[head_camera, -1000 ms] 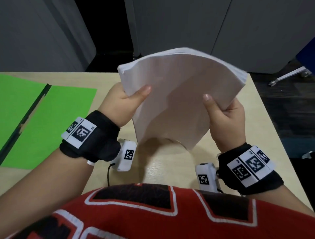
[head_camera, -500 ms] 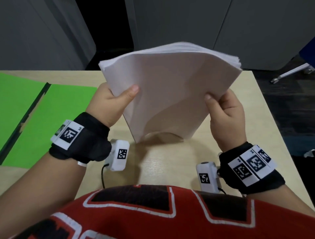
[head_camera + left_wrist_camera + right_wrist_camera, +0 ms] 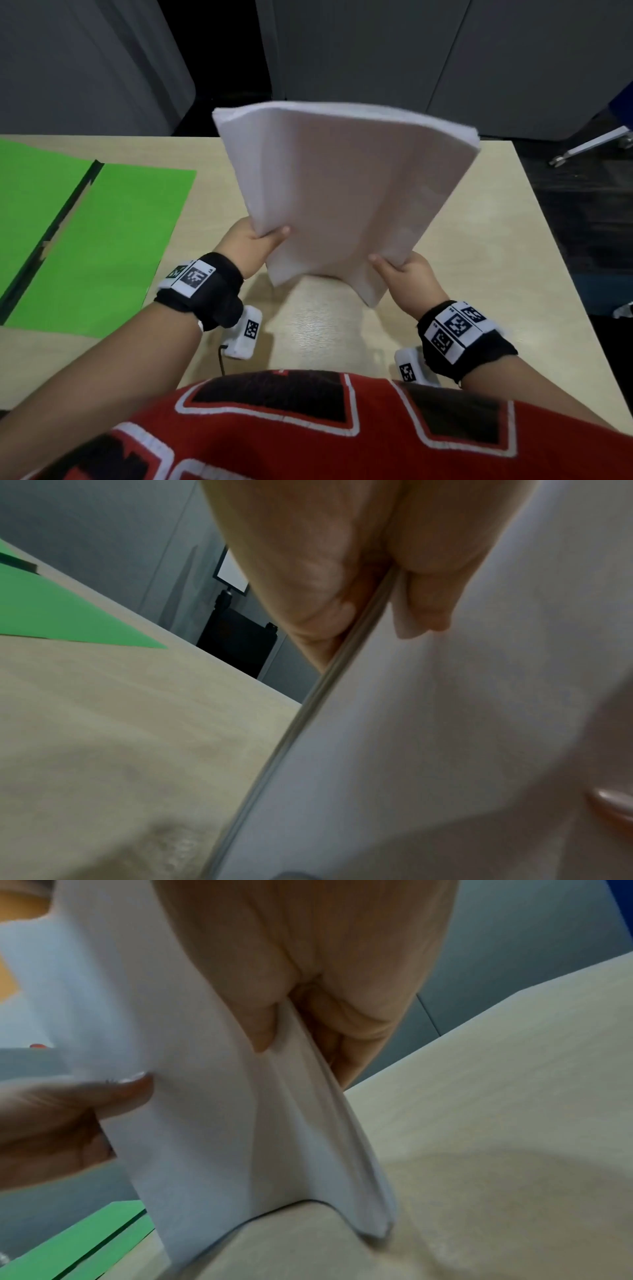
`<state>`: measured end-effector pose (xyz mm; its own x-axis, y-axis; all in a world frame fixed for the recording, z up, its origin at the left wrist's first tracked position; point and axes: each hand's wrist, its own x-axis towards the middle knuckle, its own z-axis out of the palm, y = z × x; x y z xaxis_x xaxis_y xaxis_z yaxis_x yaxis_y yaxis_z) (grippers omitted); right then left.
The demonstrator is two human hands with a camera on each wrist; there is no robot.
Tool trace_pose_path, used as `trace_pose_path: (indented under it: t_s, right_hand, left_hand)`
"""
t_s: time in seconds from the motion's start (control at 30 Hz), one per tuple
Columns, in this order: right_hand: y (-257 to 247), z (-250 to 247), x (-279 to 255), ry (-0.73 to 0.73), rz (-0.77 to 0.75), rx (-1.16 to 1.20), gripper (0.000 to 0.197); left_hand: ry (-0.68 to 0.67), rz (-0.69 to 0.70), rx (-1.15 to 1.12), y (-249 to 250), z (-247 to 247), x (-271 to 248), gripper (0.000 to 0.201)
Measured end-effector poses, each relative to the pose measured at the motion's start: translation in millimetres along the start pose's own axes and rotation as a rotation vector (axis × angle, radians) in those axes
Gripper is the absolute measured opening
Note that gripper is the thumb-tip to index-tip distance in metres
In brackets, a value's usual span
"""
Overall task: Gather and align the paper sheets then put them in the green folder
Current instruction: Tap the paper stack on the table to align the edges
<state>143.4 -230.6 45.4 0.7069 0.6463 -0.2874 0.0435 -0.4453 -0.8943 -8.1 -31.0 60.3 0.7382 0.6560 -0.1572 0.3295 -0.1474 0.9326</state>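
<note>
Both hands hold the paper sheets [image 3: 339, 192] upright above the desk [image 3: 335, 325] — the left hand [image 3: 251, 241] pinches the stack's lower left edge, thumb in front and fingers [image 3: 325, 610] behind, and the right hand [image 3: 407, 274] pinches the lower right corner likewise. The green folder [image 3: 99, 246] lies open at nine o'clock, well apart.

white paper sheets [image 3: 342, 192], green folder [image 3: 102, 240], pale wood-grain table [image 3: 513, 240]
</note>
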Motion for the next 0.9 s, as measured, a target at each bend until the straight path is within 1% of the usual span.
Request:
trace_pose_path:
  t_s: [0.13, 0.23, 0.3, 0.37, 0.4, 0.47, 0.53, 0.57, 0.63, 0.7, 0.77, 0.83, 0.9]
  right_hand:
    - [-2, 5, 4, 0.063, -0.087, 0.029, 0.007]
    - [-6, 7, 5, 0.125, -0.127, 0.077, 0.023]
    - [-7, 8, 6, 0.142, -0.132, 0.115, 0.026]
    - [-9, 9, 6, 0.136, -0.126, 0.127, 0.027]
    - [-10, 9, 7, 0.131, -0.121, 0.142, 0.026]
    - [-12, 10, 8, 0.127, -0.113, 0.181, 0.024]
    - [-15, 11, 9, 0.121, -0.106, 0.21, 0.024]
    - [-16, 12, 9, 0.116, -0.103, 0.22, 0.024]
    - [-16, 13, 11, 0.106, -0.092, 0.246, 0.023]
    - [-16, 13, 13, 0.099, -0.08, 0.257, 0.022]
    - [-15, 14, 15, 0.097, -0.07, 0.246, 0.021]
    - [-13, 14, 17, 0.105, -0.064, 0.239, 0.021]
    - [-11, 13, 20, 0.111, -0.06, 0.245, 0.021]
  left_hand:
    - [0.098, 0.015, -0.032, -1, -2, 8, 0.019]
    - [0.113, 0.034, -0.094, -3, -8, 11, 0.017]
    - [0.163, -0.009, -0.132, -9, -18, 13, 0.024]
    - [0.25, -0.079, -0.092, -21, -35, 17, 0.028]
    - [0.288, -0.107, -0.044, -30, -44, 19, 0.025]
    - [0.329, -0.194, 0.205, -50, -63, 25, 0.017]
    - [0.304, -0.323, 0.509, -70, -77, 30, 0.034]
    - [0.287, -0.389, 0.622, -76, -80, 31, 0.041]
    - [0.27, -0.503, 0.785, -90, -86, 33, 0.05]
    - [0.256, -0.662, 0.835, -101, -88, 33, 0.057]
    - [0.229, -0.812, 0.811, -106, -87, 33, 0.067]
    - [0.198, -0.831, 0.834, -109, -79, 36, 0.071]
    - [0.145, -0.769, 0.851, -101, -66, 37, 0.067]
